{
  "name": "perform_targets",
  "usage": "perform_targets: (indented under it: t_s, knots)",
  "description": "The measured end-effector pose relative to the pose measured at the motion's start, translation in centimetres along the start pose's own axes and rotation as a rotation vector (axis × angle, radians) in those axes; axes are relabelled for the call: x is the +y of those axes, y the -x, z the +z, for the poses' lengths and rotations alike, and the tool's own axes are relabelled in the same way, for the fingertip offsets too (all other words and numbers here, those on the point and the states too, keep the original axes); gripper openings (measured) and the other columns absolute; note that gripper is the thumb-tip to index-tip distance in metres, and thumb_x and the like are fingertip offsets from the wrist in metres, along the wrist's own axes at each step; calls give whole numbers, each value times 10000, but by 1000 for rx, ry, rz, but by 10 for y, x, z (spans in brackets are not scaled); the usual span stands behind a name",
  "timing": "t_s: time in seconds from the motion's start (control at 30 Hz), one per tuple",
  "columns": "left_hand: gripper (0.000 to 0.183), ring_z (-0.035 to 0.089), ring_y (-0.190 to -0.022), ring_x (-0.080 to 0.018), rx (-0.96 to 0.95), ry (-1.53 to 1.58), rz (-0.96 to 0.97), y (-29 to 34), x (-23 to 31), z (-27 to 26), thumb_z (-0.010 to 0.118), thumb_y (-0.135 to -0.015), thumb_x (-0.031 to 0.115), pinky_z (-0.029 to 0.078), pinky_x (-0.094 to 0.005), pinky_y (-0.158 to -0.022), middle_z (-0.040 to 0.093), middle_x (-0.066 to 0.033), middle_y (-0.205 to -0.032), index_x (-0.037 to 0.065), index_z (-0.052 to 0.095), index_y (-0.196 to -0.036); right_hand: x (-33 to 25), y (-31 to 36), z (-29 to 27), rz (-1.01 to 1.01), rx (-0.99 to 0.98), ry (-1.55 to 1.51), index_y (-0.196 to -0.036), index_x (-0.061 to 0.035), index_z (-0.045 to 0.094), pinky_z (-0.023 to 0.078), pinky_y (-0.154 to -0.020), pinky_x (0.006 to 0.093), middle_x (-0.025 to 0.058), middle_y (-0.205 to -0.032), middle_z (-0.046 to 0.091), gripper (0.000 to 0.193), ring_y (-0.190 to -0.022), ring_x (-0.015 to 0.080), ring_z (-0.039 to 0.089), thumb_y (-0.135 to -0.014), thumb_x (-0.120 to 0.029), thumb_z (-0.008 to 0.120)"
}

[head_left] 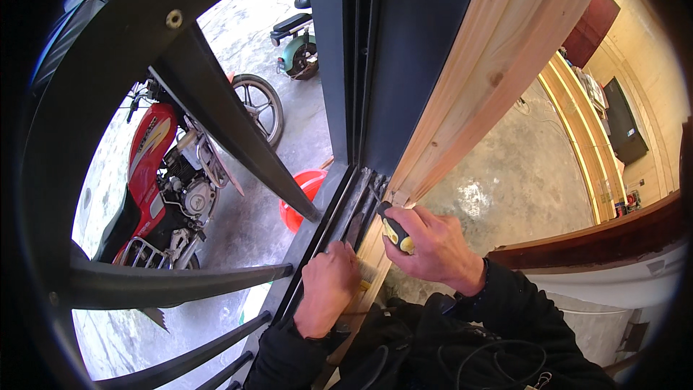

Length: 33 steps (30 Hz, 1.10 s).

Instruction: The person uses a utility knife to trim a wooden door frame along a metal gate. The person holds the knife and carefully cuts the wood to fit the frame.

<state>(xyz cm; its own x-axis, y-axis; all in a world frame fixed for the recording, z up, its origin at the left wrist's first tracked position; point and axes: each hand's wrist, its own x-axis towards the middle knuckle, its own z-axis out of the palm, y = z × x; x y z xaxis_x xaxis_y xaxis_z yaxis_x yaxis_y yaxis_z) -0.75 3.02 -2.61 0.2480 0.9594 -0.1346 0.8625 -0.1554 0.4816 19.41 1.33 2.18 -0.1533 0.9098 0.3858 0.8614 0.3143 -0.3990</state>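
A hand tool with a rounded black-and-yellow handle [398, 235] is clamped in the grip of the right hand [442, 247], its thin shaft pointed into the far corner of the grooved dark metal sill [309, 235], where a dark metal upright [426, 36] and pale wooden trim [498, 79] are met. The fingers of the left hand [328, 285] are bent low over the sill's grooves, nearer its close end, but whether anything is clamped in that grip cannot be told. Beyond the outer edge, a round red plastic basin [291, 218] is seen on the floor.
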Motion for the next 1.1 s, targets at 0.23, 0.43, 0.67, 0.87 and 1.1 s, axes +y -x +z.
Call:
perform_targets:
  t_s: [0.23, 0.43, 0.67, 0.87, 1.1]
  knots:
    - [341, 657, -675, -505, 10, -13, -8, 2, -4, 5, 530, -1055, 284, 527, -609, -654, 660, -291, -705, 20, 608, -853, 2, 1, 2, 54, 119, -109, -1153, -102, 669, 562, -564, 395, 104, -879, 713, 375, -681, 321, 703, -834, -240, 808]
    - [330, 665, -692, -501, 13, -51, -8, 5, -8, 4, 521, -1060, 290, 525, -611, -658, 667, -284, -715, 28, 600, -875, 0, 7, -2, 44, 86, -113, -1157, -107, 674, 574, -584, 397, 110, -889, 722, 366, -694, 322, 713, -837, -226, 806]
    - [359, 689, -669, -480, 6, -101, 19, 1, -9, 8, 493, -1072, 324, 540, -608, -623, 678, -271, -690, 23, 602, -910, -1, 14, -12, 59, 103, -145, -1158, -106, 673, 576, -595, 383, 101, -910, 731, 354, -699, 309, 716, -840, -204, 797]
    - [358, 689, -680, -489, -5, -126, 24, 4, -12, 3, 493, -1074, 328, 543, -602, -635, 682, -272, -702, 28, 599, -911, -1, 17, -19, 68, 89, -149, -1160, -105, 671, 570, -596, 389, 99, -916, 731, 345, -728, 311, 719, -856, -224, 784]
    - [375, 682, -746, -514, -11, -103, -33, -16, 7, 8, 483, -1078, 331, 532, -618, -691, 688, -301, -762, 20, 618, -918, 6, 17, -16, 48, 99, -160, -1163, -102, 666, 558, -583, 398, 96, -901, 720, 359, -714, 316, 707, -849, -225, 788]
